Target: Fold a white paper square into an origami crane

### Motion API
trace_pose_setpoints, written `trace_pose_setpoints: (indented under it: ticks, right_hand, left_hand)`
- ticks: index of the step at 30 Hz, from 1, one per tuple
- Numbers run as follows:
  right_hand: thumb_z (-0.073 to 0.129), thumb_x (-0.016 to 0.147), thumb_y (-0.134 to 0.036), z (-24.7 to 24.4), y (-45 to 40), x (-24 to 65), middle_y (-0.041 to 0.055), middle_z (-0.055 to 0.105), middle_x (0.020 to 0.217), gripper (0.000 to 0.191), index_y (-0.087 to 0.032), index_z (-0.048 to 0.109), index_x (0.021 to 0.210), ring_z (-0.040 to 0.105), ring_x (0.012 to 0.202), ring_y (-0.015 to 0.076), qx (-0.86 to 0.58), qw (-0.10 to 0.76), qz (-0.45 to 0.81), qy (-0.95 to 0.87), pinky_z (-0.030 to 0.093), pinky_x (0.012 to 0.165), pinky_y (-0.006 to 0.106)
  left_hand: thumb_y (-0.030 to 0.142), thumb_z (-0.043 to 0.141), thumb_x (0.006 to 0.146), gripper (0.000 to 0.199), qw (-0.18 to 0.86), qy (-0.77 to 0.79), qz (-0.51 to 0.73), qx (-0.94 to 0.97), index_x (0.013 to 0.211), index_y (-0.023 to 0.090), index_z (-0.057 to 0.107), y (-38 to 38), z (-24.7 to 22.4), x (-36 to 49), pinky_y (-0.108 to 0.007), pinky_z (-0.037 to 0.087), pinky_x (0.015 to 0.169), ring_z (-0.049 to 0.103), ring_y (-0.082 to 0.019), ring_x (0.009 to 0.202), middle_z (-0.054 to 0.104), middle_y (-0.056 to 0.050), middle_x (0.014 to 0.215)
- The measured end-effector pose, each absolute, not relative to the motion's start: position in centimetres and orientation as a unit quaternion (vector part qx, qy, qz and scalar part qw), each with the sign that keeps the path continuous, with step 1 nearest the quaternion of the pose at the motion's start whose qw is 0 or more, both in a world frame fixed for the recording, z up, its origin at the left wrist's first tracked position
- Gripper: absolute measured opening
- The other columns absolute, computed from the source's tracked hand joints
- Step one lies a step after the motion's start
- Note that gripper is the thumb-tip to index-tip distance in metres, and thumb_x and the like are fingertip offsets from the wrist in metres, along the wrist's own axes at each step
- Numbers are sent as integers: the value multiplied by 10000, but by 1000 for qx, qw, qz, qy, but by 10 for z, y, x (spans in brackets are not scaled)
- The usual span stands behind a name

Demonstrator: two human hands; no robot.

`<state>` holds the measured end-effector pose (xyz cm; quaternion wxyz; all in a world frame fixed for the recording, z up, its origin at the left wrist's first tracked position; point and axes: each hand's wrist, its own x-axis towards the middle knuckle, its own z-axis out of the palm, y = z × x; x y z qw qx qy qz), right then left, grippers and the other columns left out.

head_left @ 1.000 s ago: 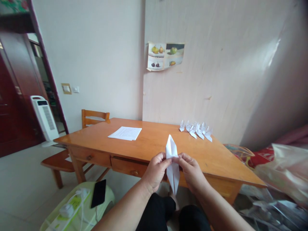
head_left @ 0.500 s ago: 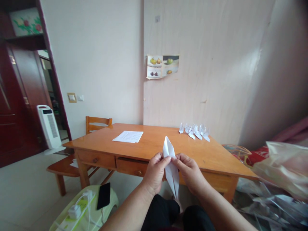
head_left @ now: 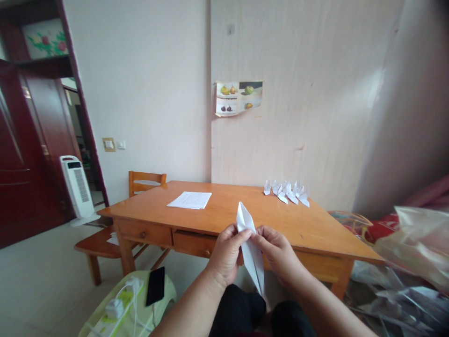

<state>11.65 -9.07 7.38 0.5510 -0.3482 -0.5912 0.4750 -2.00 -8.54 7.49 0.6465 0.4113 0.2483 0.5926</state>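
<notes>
A long folded white paper (head_left: 253,262), pointed at its top and bottom, is held over the front edge of the wooden table (head_left: 224,211). My left hand (head_left: 226,250) pinches its left side near the middle. On its right side, my right hand (head_left: 275,248) grips it between thumb and fingers, the two thumbs almost touching. Several folded white paper figures (head_left: 288,193) stand at the table's back right. A stack of lined paper sheets (head_left: 190,200) lies on the left part of the table.
Below left, a pale green stool (head_left: 168,292) holds a black phone (head_left: 155,286) and a power strip with white plugs (head_left: 114,309). A wooden bench (head_left: 94,243) and a chair (head_left: 147,177) stand at the left. Plastic bags (head_left: 414,248) crowd the right side.
The folded paper has tilted slightly, its top leaning a little left and its bottom tip swinging right. Both hands keep their grip. The room has shifted slightly right in view.
</notes>
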Motion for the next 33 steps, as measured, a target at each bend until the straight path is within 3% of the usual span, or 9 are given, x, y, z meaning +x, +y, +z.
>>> trace_pose_setpoints:
  ticks: [10,15,18,21,24,28,33]
  right_hand:
    - [686,840,-551,63,-93,117,-45,503,607,377,-203,569,758,390,533,110,-363,515,473,-615,268,509,254]
    - [707,828,-538,68,-92,116,-44,500,591,378,-202,572,716,392,543,114,-352,548,476,-590,288,528,260]
    - [734,817,-513,71,-88,117,-27,529,621,355,-196,605,722,424,584,125,-337,586,479,-560,326,564,266]
    - [733,833,-488,72,-86,120,-13,547,656,326,-189,636,746,448,623,135,-308,610,502,-530,360,611,276]
    - [727,849,-462,73,-87,122,-10,559,675,301,-193,633,754,465,633,136,-265,607,557,-500,385,638,281]
    - [752,819,-475,73,-90,124,-6,587,697,301,-206,627,761,501,634,146,-246,583,615,-471,421,650,290]
    - [772,790,-471,70,-91,126,4,620,732,275,-224,651,799,535,651,163,-241,565,655,-440,448,652,296]
  left_hand:
    - [377,832,692,314,576,260,673,384,786,150,636,-70,82,-30,-221,399,610,540,-106,629,623,13,690]
    - [496,770,767,382,585,243,656,410,757,158,592,-76,85,-32,-232,398,596,519,-107,604,587,19,662]
    - [490,754,796,371,605,245,607,454,864,150,622,-89,85,-29,-249,439,648,551,-117,637,629,-7,736]
    - [396,781,798,360,591,232,586,504,1013,143,643,-100,84,-26,-275,470,767,614,-158,805,684,-62,937]
    - [392,713,863,319,556,221,582,551,1059,151,645,-106,85,-25,-296,479,814,627,-181,856,693,-70,967]
    - [414,653,896,279,515,258,594,563,1004,158,681,-107,88,-25,-279,487,751,636,-190,808,705,-55,873]
    - [379,671,865,255,540,262,567,564,1015,175,699,-109,88,-24,-287,482,637,623,-182,649,706,-51,779]
